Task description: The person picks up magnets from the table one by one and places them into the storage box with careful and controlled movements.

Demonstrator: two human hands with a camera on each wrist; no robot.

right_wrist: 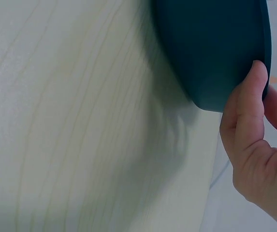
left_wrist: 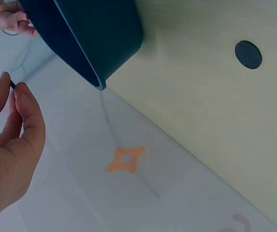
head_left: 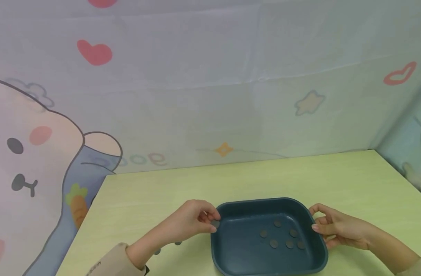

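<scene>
A dark blue-green rectangular tray (head_left: 246, 260) stands on the table with several dull grey coins (head_left: 274, 243) lying flat in its right half. My left hand (head_left: 193, 220) pinches another coin (head_left: 215, 223) between thumb and fingers at the tray's left rim; in the left wrist view this coin (left_wrist: 12, 84) shows edge-on. My right hand (head_left: 343, 228) grips the tray's right rim, thumb on the inner side and fingers outside. The right wrist view shows a right finger (right_wrist: 252, 106) pressed to the tray's outer wall (right_wrist: 211, 53).
Two loose coins lie on the pale yellow-green table (head_left: 141, 199) left of the tray, one (head_left: 178, 242) by the left wrist and one (head_left: 157, 251) nearer the sleeve. Behind the table hangs a printed cloth (head_left: 203, 115) with hearts and a cartoon animal.
</scene>
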